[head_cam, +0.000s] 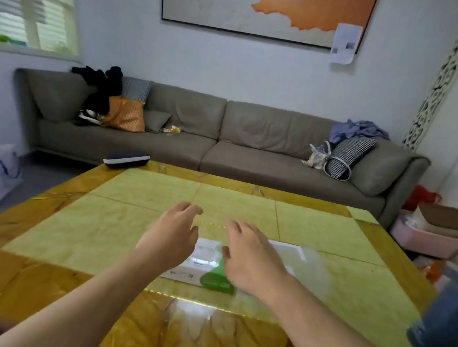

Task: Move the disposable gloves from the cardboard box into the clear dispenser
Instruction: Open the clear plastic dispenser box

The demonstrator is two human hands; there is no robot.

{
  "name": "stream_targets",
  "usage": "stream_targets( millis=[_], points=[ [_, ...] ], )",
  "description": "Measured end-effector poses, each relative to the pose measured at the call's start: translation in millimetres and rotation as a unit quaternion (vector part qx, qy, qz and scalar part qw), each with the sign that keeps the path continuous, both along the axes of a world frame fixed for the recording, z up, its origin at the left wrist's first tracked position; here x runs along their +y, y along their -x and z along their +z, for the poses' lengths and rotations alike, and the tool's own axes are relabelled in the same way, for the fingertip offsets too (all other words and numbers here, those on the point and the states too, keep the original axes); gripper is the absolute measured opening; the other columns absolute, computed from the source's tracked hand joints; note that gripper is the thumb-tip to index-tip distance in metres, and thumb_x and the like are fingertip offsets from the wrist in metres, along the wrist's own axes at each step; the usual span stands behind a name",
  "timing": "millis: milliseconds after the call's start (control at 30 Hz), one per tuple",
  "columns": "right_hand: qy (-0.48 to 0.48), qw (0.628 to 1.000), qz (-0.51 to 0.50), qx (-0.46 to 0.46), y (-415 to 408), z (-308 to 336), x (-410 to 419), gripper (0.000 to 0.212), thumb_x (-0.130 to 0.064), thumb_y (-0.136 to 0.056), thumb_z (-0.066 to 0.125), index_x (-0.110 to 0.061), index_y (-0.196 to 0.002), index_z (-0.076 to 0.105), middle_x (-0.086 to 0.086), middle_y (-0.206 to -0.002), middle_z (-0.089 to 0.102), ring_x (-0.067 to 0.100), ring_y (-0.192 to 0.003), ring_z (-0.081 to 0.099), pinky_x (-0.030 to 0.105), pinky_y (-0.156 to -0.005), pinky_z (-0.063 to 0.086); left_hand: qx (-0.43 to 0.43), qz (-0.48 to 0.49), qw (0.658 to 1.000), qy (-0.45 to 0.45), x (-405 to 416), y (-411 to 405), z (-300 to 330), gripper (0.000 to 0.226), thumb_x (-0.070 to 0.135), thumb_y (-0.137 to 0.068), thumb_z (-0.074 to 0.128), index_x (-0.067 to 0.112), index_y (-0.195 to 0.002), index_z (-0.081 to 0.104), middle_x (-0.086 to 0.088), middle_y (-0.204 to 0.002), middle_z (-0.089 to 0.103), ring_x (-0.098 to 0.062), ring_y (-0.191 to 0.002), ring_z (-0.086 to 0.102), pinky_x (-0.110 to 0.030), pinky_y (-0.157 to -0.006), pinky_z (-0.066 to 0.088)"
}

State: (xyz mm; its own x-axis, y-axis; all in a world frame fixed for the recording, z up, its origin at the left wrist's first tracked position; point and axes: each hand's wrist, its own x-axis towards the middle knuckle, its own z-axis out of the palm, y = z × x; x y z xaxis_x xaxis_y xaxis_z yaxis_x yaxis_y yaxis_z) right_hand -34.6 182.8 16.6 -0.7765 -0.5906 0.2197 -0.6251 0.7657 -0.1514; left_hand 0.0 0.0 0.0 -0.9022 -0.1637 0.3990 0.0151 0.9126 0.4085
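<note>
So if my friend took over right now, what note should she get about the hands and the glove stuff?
Left hand: open, fingers relaxed, over the table, holding nothing.
Right hand: open, holding nothing, over the box and dispenser.
Cardboard box, white and green, lies flat on the table under both hands.
Clear dispenser sits just right of the box, blurry; I cannot tell what is inside.
Done: nothing visible; no gloves are out.
Left: open the box, take the gloves out, load them into the dispenser.
</note>
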Motion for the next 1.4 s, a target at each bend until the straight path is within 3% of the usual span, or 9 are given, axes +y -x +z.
stream_targets(
  millis=[133, 333, 500, 600, 800, 900, 1033, 1267, 1400],
  points=[
    [-0.049, 0.997, 0.001, -0.061, 13, -18, -21, 0.049, -0.010, -0.092, 0.064, -0.013, -0.138, 0.049, 0.005, -0.138, 0.052, 0.026, -0.132, 0.045, 0.038, -0.104, 0.046, -0.042, 0.002, 0.998, -0.041, -15, 15, -38, 0.037, 0.017, -0.102, 0.056, 0.021, -0.138, 0.057, 0.007, -0.136, 0.056, -0.014, -0.118, 0.057, -0.028, -0.093, 0.048],
    [-0.045, 0.991, -0.089, -0.090, 38, 6, 30, 0.073, -0.003, -0.087, 0.059, -0.029, -0.152, 0.040, -0.011, -0.150, 0.041, 0.017, -0.118, 0.055, 0.030, -0.080, 0.051, -0.045, -0.069, 0.991, -0.101, 9, 31, -57, 0.045, 0.026, -0.097, 0.059, 0.029, -0.141, 0.052, 0.018, -0.135, 0.049, -0.002, -0.118, 0.050, -0.021, -0.092, 0.043],
    [-0.183, 0.966, -0.161, -0.086, 45, -9, 102, 0.088, -0.037, -0.078, 0.083, -0.035, -0.145, 0.027, -0.011, -0.141, 0.033, 0.015, -0.124, 0.047, 0.031, -0.085, 0.051, -0.158, -0.184, 0.966, -0.095, 38, 50, -57, 0.109, 0.061, -0.078, 0.073, 0.035, -0.162, 0.008, 0.024, -0.164, 0.009, -0.005, -0.146, 0.028, -0.032, -0.118, 0.035],
    [-0.208, 0.970, -0.122, 0.012, 40, -28, 105, 0.071, -0.043, -0.083, 0.079, -0.030, -0.134, 0.031, -0.004, -0.133, 0.036, 0.021, -0.121, 0.046, 0.036, -0.092, 0.049, -0.201, -0.190, 0.958, -0.075, 55, 63, -67, 0.138, 0.079, -0.066, 0.076, 0.033, -0.163, -0.011, 0.022, -0.167, 0.003, -0.009, -0.153, 0.015, -0.037, -0.125, 0.026],
    [-0.142, 0.984, -0.083, 0.061, 37, -30, 116, 0.042, -0.043, -0.090, 0.059, -0.035, -0.130, 0.048, -0.013, -0.127, 0.050, 0.017, -0.114, 0.059, 0.033, -0.076, 0.047, -0.180, -0.162, 0.959, -0.145, 59, 76, -82, 0.140, 0.074, -0.059, 0.085, 0.045, -0.160, -0.007, 0.018, -0.155, 0.038, -0.010, -0.140, 0.038, -0.034, -0.114, 0.042],
    [-0.083, 0.991, -0.081, 0.062, 40, -23, 128, 0.038, -0.053, -0.095, 0.057, -0.040, -0.129, 0.063, -0.024, -0.127, 0.059, 0.008, -0.108, 0.064, 0.031, -0.079, 0.055, -0.180, -0.160, 0.957, -0.161, 57, 78, -84, 0.143, 0.075, -0.054, 0.086, 0.044, -0.161, -0.005, 0.021, -0.151, 0.040, -0.007, -0.135, 0.042, -0.035, -0.110, 0.047],
    [0.012, 0.987, -0.104, 0.120, 60, -19, 134, 0.021, -0.049, -0.093, 0.068, -0.036, -0.106, 0.077, -0.023, -0.102, 0.067, 0.005, -0.077, 0.063, 0.017, -0.056, 0.041, -0.178, -0.157, 0.958, -0.158, 58, 78, -85, 0.146, 0.077, -0.054, 0.085, 0.039, -0.162, -0.005, 0.026, -0.150, 0.037, -0.005, -0.137, 0.039, -0.033, -0.115, 0.040],
    [0.195, 0.915, -0.298, 0.191, 113, -6, 114, 0.057, -0.049, -0.087, 0.078, -0.012, -0.061, 0.043, 0.000, -0.050, 0.045, 0.032, -0.052, 0.043, 0.031, -0.048, 0.023, -0.164, -0.164, 0.961, -0.152, 61, 76, -86, 0.139, 0.076, -0.059, 0.083, 0.040, -0.161, -0.005, 0.031, -0.152, 0.030, 0.001, -0.141, 0.032, -0.026, -0.116, 0.035],
    [0.228, 0.903, -0.303, 0.200, 120, -6, 113, 0.047, -0.025, -0.096, 0.061, -0.009, -0.058, 0.041, 0.003, -0.048, 0.040, 0.026, -0.048, 0.037, 0.030, -0.047, 0.019, -0.160, -0.160, 0.963, -0.146, 63, 74, -87, 0.134, 0.079, -0.060, 0.080, 0.044, -0.159, -0.002, 0.029, -0.153, 0.030, 0.001, -0.140, 0.032, -0.027, -0.116, 0.035]
  ],
)
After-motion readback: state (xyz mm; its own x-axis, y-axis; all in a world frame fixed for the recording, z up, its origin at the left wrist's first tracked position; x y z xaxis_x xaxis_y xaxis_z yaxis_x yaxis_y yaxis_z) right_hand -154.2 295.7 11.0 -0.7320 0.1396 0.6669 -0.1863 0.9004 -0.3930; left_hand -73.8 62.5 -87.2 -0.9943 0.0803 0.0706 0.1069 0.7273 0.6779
